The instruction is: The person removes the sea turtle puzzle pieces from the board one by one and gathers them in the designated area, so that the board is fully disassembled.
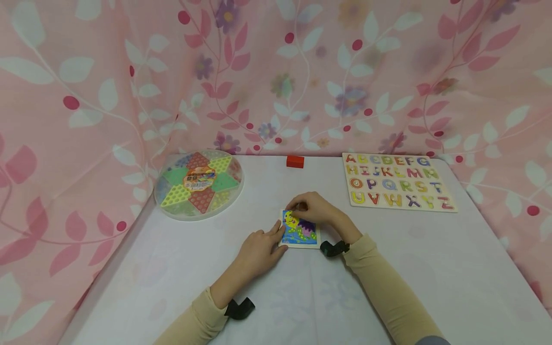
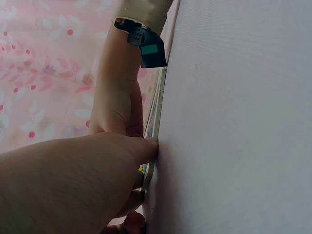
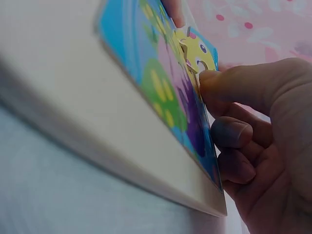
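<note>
A small jigsaw puzzle (image 1: 301, 232) in a pale frame lies on the white table in the head view, showing a yellow-faced cartoon animal on blue. My right hand (image 1: 314, 209) is over its upper part. Thumb and forefinger there pinch a puzzle piece (image 3: 200, 53) with the yellow face, which stands tilted up from the picture in the right wrist view. With fairly straight fingers, my left hand (image 1: 260, 250) rests against the puzzle's left side, thumb at the near corner. The left wrist view shows that thumb (image 2: 146, 149) touching the frame's edge; the hand hides most of the puzzle.
A round board with a coloured star pattern (image 1: 200, 185) lies at the back left. Behind the puzzle sits a red block (image 1: 295, 162). An alphabet board (image 1: 398, 182) takes up the back right, in front of a pink floral curtain (image 1: 276, 72).
</note>
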`<state>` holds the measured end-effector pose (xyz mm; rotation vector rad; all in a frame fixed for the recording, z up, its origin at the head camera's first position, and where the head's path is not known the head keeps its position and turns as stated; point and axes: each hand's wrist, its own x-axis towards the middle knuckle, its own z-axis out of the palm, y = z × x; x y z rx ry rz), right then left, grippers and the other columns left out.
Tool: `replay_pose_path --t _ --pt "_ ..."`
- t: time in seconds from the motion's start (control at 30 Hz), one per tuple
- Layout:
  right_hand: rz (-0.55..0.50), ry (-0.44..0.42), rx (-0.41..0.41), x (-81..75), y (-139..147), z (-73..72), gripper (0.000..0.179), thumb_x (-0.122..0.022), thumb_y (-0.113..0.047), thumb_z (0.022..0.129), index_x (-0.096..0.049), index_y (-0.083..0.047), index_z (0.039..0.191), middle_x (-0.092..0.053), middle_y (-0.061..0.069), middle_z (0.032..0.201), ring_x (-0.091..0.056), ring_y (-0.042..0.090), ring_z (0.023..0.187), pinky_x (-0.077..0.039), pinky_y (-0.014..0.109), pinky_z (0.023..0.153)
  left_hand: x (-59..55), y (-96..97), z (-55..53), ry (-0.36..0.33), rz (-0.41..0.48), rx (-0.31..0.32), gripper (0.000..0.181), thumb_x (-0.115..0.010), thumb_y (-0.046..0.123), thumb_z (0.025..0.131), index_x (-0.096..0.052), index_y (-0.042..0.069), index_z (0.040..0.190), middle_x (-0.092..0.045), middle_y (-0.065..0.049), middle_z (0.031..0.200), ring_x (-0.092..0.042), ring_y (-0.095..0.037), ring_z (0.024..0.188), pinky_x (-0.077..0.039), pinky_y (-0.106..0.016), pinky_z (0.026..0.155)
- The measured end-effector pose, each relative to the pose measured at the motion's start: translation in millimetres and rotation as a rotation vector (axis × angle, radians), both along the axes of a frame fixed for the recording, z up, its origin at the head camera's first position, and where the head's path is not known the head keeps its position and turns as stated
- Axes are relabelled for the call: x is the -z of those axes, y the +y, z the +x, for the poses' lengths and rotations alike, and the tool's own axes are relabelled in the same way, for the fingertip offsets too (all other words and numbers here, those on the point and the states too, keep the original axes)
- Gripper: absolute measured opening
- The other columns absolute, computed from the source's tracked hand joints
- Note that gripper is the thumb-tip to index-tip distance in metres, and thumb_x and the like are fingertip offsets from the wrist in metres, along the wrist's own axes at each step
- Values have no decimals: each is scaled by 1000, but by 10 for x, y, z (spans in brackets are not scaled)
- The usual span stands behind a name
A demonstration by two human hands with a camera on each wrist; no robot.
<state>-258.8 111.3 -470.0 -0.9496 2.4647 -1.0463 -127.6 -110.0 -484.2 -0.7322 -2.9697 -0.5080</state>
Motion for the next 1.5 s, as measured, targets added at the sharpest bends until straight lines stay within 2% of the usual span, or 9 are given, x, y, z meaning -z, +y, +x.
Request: replay_pose_path --t 0.43,0.67,0.9,1.1,1.33,1.5 --pt "-47 117 -7 5 1 13 23 -73 -8 100 -79 -10 123 -76 -1 105 -55 14 79 -48 25 73 -17 -3 4 4 16 10 55 -67 37 105 -62 5 148 -58 -14 154 -69 -32 84 -55 -45 81" --pt "-23 179 45 -17 48 27 20 -73 -9 100 -81 -9 119 -77 1 105 -54 13 75 -47 25 69 -26 26 10 0 20 6 55 -67 37 104 -61 5 149 -57 -14 154 -67 -31 81 -54 -45 79" --pt "-32 218 123 -76 233 66 20 -74 -10 100 -82 -11 118 -77 -2 103 -56 15 76 -47 27 68 -31 33 15 -6 12 -11 55 -68 36 104 -62 4 148 -57 -15 154 -66 -31 80 -54 -46 79" --pt "-39 310 168 -196 478 106 18 -76 -6 98 -83 -8 115 -78 3 103 -55 14 73 -47 27 67 -10 31 23 -2 12 -18 56 -69 36 103 -61 5 149 -57 -14 154 -66 -32 79 -54 -46 78" --pt "-14 381 264 -440 769 217 19 -77 -2 96 -83 -6 113 -79 7 104 -53 16 71 -43 29 66 3 37 43 -1 2 -32 56 -69 36 103 -61 5 149 -58 -14 154 -61 -28 74 -52 -44 76" --pt "8 443 307 -509 1006 298 18 -78 -2 94 -83 -5 111 -76 6 93 -49 15 66 -40 28 61 -6 53 51 -3 2 -36 55 -69 36 104 -61 5 149 -58 -14 153 -60 -28 74 -52 -44 75"
